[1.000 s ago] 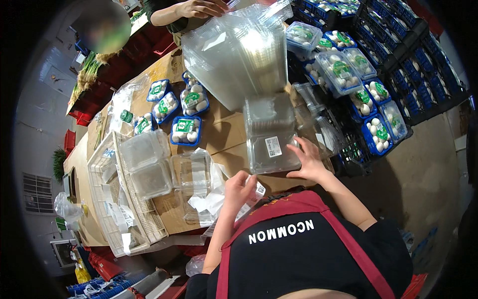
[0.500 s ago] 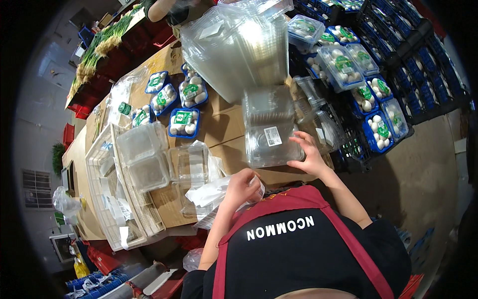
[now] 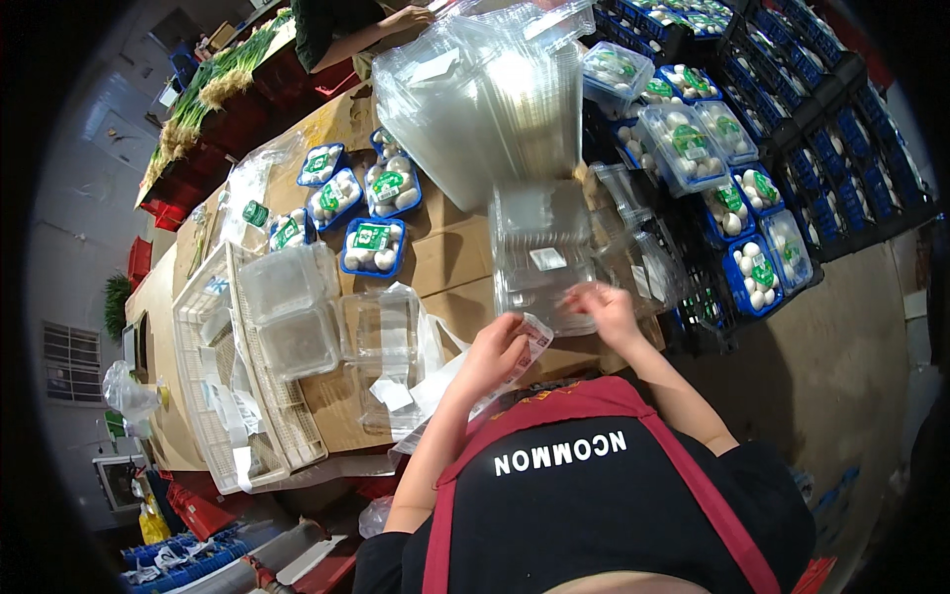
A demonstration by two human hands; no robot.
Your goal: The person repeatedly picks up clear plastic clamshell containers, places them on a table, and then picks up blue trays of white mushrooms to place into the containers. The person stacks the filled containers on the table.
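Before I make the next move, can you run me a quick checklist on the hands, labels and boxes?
1. Left hand holding the label strip: ok.
2. White label visible on the clear box: ok.
3. Right hand free of the box: cannot tell, fingers blurred over it.
4. Mushroom packs away from both hands: ok, farther up the table.
5. Co-worker's hand apart from yours: ok, beyond the tall stack's near end.

Left fingers (image 3: 510, 325) hold label strip (image 3: 535, 342); right fingers (image 3: 586, 296) at container (image 3: 524, 297).
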